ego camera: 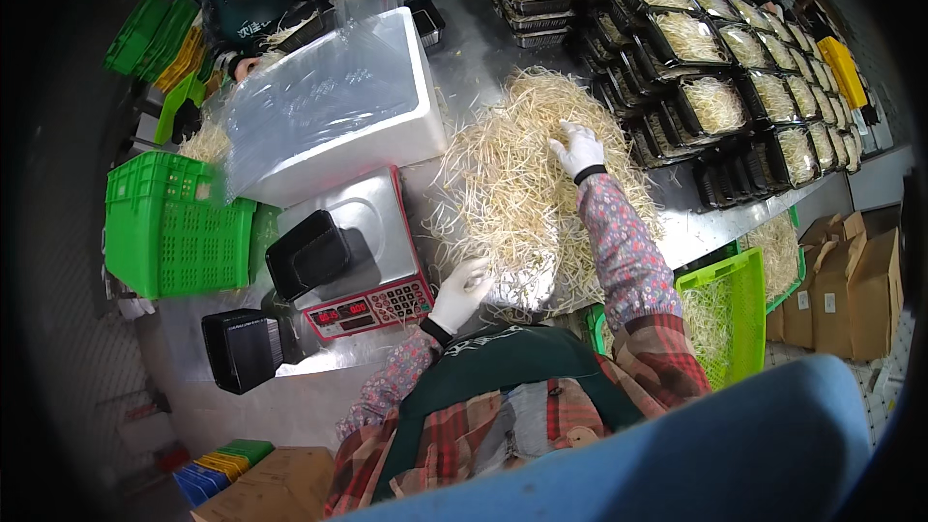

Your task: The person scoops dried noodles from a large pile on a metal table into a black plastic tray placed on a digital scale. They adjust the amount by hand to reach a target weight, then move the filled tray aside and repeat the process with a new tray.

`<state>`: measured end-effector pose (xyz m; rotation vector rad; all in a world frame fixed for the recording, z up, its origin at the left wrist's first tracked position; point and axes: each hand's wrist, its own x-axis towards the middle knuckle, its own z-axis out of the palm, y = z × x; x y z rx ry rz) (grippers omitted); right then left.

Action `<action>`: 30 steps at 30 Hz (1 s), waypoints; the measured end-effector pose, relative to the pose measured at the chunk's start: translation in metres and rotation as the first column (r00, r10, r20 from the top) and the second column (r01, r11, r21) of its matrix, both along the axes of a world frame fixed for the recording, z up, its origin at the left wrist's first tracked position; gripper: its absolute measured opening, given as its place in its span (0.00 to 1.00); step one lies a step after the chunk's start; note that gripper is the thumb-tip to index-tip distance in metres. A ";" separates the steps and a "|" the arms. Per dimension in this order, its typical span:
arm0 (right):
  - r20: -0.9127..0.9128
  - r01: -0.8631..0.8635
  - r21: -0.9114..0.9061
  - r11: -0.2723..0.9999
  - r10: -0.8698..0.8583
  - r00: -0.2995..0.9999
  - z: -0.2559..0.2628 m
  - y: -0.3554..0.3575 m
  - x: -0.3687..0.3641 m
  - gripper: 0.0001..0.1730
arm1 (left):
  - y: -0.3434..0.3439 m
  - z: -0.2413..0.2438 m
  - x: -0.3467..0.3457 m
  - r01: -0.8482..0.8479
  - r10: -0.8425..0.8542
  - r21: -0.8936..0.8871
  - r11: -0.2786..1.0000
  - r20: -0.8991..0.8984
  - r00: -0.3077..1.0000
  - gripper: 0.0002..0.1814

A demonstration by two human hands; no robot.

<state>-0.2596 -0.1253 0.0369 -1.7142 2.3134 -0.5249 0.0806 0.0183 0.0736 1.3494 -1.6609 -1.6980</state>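
A loose heap of bean sprouts (507, 174) spreads over the metal table in front of me. My right hand (580, 148), in a white glove, rests on the heap's right side with its fingers apart. At the near left edge of the sprouts is my left hand (462, 295), gloved too, its fingers curled; whether any sprouts are between them is unclear. Left of that hand stands a red-framed digital scale (370, 312) with a lit display. An empty black plastic tray (308, 254) sits tilted on its steel plate.
A white foam box (355, 167) lined with clear film stands behind the scale. Nested black trays (235, 351) lie at the table's near edge. Packed sprout trays (689, 36) are stacked at right. Green crates (174, 232) (754, 312) flank the table. Across it, a co-worker (254, 0) handles sprouts.
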 end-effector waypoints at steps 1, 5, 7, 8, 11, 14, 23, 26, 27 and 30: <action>-0.061 0.022 0.026 0.999 -0.021 0.998 -0.003 -0.009 0.005 0.37 | 0.003 -0.016 0.000 -0.007 0.009 0.057 0.998 -0.040 0.999 0.25; -0.178 -0.094 0.350 0.932 0.165 0.970 -0.013 -0.033 0.043 0.50 | 0.018 -0.059 0.002 -0.054 0.089 0.303 0.951 -0.102 0.991 0.28; -0.209 -0.117 0.298 0.947 0.184 0.960 -0.015 -0.032 0.048 0.49 | 0.021 -0.065 0.007 -0.033 0.077 0.354 0.935 -0.112 0.991 0.27; -0.183 -0.141 0.299 0.944 0.202 0.962 -0.013 -0.032 0.043 0.48 | 0.022 -0.067 0.012 -0.026 0.090 0.367 0.930 -0.156 0.984 0.27; -0.123 -0.142 0.255 0.957 0.178 0.976 -0.004 -0.034 0.033 0.44 | 0.022 -0.067 0.022 -0.053 0.154 0.436 0.898 -0.201 0.967 0.26; -0.206 -0.114 0.235 0.965 0.164 0.965 -0.006 -0.034 0.043 0.42 | 0.022 -0.067 0.014 -0.044 0.146 0.427 0.903 -0.209 0.967 0.25; 0.547 0.034 -0.004 0.999 -0.026 0.837 0.011 -0.016 -0.004 0.33 | 0.013 -0.048 0.026 -0.118 0.217 0.427 0.897 -0.190 0.958 0.23; 0.796 0.100 -0.271 0.957 0.164 0.583 0.029 -0.001 -0.047 0.32 | 0.009 -0.050 0.027 -0.083 0.242 0.452 0.888 -0.307 0.920 0.22; 0.817 0.080 -0.291 0.953 0.204 0.539 0.060 0.005 -0.041 0.31 | 0.010 -0.052 0.028 -0.109 0.275 0.477 0.872 -0.295 0.915 0.23; 0.851 0.030 -0.323 0.946 0.277 0.446 0.123 0.029 -0.031 0.30 | 0.010 -0.059 0.025 -0.098 0.317 0.533 0.840 -0.336 0.887 0.24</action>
